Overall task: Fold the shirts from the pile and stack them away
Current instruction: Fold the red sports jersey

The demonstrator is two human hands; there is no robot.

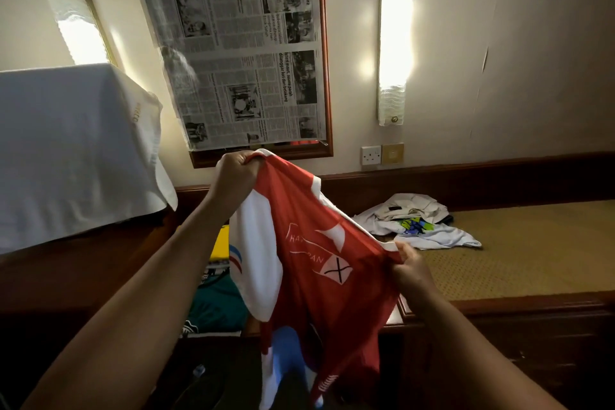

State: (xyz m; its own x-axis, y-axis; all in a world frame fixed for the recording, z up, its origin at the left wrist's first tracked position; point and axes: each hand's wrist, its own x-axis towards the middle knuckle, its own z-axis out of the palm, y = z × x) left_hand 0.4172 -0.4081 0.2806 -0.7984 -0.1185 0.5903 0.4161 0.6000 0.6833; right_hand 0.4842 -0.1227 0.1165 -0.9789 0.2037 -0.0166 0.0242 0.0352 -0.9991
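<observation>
A red and white shirt held up in the air, spread for folding.

The left hand grips one upper edge high, fingers curled round the cloth; the right hand pinches the other edge lower, so the shirt hangs tilted and opens out, probably to find its shape. A crumpled pile of pale shirts waits on the tabletop beyond; darker clothes lie lower left.

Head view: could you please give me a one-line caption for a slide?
Both hands, left and right, hold a red-and-white shirt up in the air above a wooden counter, with crumpled white shirts behind.
</observation>
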